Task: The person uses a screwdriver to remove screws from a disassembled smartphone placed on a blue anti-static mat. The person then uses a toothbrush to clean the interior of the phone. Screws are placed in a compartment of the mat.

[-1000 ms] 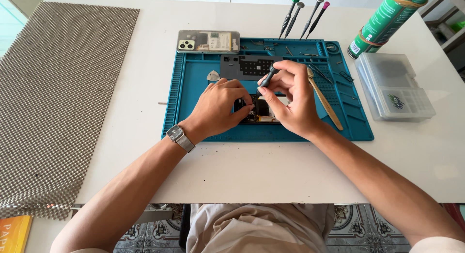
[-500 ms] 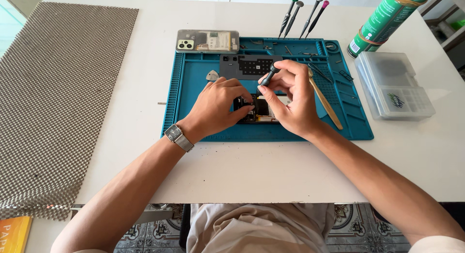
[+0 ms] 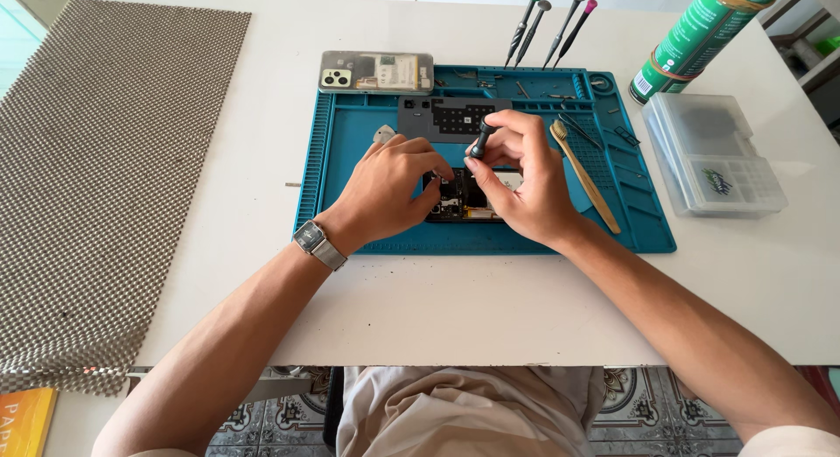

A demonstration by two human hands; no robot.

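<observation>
- A small phone-repair workbench, likely set up in a home.
- Blue silicone repair mat (image 3: 350, 186) on a white counter (image 3: 490, 300), with an opened phone (image 3: 459, 199) on it.
- Precision screwdrivers (image 3: 551, 24) standing at the mat's far edge; clear parts box (image 3: 713, 155) beside it.
- Patterned floor tiles (image 3: 630, 404) below.

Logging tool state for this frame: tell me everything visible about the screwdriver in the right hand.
The screwdriver is small and dark, with a black-grey handle that looks like plastic or metal and a rounded cap on top. Only the handle shows; the shaft and tip are hidden behind the fingers. It stands nearly upright, leaning slightly, pinched by the right hand above the opened phone on the blue mat. The left hand rests on the phone beside it, not touching the tool.
</observation>
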